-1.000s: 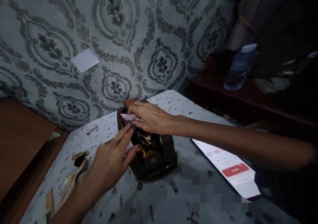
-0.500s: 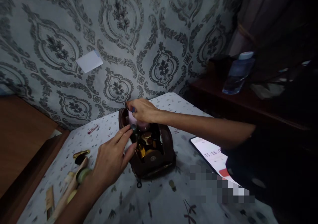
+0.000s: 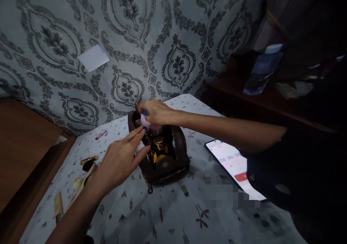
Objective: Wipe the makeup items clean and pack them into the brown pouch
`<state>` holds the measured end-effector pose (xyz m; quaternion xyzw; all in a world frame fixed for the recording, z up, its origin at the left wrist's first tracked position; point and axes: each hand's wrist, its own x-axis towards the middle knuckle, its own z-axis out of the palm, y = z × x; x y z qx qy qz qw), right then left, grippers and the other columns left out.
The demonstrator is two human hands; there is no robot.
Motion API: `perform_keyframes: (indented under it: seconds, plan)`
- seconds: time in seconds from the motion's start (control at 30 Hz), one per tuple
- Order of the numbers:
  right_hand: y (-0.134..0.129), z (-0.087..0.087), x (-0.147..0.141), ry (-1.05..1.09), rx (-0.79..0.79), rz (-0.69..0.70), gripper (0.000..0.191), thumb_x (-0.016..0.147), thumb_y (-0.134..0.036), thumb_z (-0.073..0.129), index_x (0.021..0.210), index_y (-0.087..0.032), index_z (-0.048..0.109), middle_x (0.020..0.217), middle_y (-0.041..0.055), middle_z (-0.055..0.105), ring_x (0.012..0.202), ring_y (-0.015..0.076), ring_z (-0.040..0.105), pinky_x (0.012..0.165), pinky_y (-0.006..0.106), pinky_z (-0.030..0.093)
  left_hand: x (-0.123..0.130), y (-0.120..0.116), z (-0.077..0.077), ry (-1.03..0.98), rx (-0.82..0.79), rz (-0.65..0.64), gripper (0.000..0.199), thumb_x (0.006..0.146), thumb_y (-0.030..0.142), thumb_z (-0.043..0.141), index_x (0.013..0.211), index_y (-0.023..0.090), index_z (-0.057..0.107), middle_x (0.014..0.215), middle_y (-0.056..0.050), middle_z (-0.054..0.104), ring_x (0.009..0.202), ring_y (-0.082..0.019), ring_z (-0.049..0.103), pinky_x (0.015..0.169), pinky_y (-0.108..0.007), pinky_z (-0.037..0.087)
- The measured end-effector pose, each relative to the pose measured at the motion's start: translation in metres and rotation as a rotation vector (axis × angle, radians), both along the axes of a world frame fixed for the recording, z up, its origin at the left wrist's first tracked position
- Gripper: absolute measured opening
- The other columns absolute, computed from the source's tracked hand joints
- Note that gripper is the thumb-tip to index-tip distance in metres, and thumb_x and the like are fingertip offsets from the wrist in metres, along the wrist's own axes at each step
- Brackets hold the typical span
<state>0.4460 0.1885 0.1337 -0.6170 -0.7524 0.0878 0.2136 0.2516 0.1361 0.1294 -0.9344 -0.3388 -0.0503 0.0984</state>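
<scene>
Hands (image 3: 137,137) at open, glossy, dark-brown zippered bag (image 3: 176,168)

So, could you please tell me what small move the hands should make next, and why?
I would probably use the left hand to steady the open bag while the right hand gently adjusts the lilac item. Both hands are at the opening, and shiny gold-toned items crowd the inside, so a tug could disturb them.
</scene>
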Motion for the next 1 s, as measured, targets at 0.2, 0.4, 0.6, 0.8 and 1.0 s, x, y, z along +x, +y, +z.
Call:
perform_keyframes:
  seconds: [0.2, 0.4, 0.6, 0.8, 1.0]
  plan:
    - [-0.003, 0.002, -0.001, -0.057, 0.005, 0.011, 0.032, 0.084, -0.015, 0.058, 0.114, -0.021, 0.068, 0.117, 0.0083, 0.07, 0.107, 0.0238, 0.063, 0.078, 0.027, 0.045, 0.003, 0.011, 0.004, -0.061, -0.093, -0.029, 0.053, 0.1, 0.048, 0.035, 0.141, 0.018, 0.052, 0.147, -0.008, 0.054, 0.129, -0.026, 0.058, 0.101, -0.04, 0.052]
    - [0.004, 0.0, -0.003, -0.078, -0.019, 0.004, 0.025, 0.084, -0.017, 0.06, 0.107, -0.019, 0.07, 0.115, 0.0094, 0.071, 0.109, 0.0243, 0.064, 0.078, 0.026, 0.046, 0.021, 0.017, 0.016, -0.006, -0.068, 0.097, 0.038, 0.097, 0.039, 0.048, 0.129, 0.022, 0.061, 0.128, -0.007, 0.068, 0.115, -0.028, 0.066, 0.094, -0.041, 0.053]
    - [0.0, 0.005, -0.004, -0.048, -0.066, 0.001, 0.028, 0.084, -0.017, 0.063, 0.112, -0.016, 0.068, 0.116, 0.0115, 0.07, 0.106, 0.0239, 0.065, 0.075, 0.027, 0.046, 0.053, 0.023, 0.029, 0.306, 0.053, 0.241, 0.038, 0.095, 0.044, 0.051, 0.119, 0.018, 0.064, 0.105, -0.013, 0.075, 0.104, -0.037, 0.069, 0.08, -0.043, 0.053]
    - [0.004, 0.005, -0.005, -0.005, -0.1, 0.008, 0.035, 0.08, -0.014, 0.066, 0.115, -0.016, 0.067, 0.116, 0.01, 0.07, 0.104, 0.0218, 0.065, 0.073, 0.024, 0.047, 0.053, 0.027, 0.036, 0.412, 0.091, 0.245, 0.03, 0.095, 0.036, 0.05, 0.116, 0.023, 0.067, 0.107, -0.011, 0.075, 0.102, -0.036, 0.069, 0.078, -0.042, 0.053]
    - [0.005, 0.006, -0.005, 0.036, -0.156, 0.027, 0.032, 0.076, -0.009, 0.064, 0.107, -0.013, 0.071, 0.103, 0.0093, 0.073, 0.093, 0.0206, 0.067, 0.067, 0.024, 0.047, 0.051, 0.029, 0.038, 0.441, 0.139, 0.148, 0.025, 0.093, 0.033, 0.054, 0.109, 0.021, 0.069, 0.105, -0.01, 0.075, 0.101, -0.032, 0.07, 0.08, -0.038, 0.053]
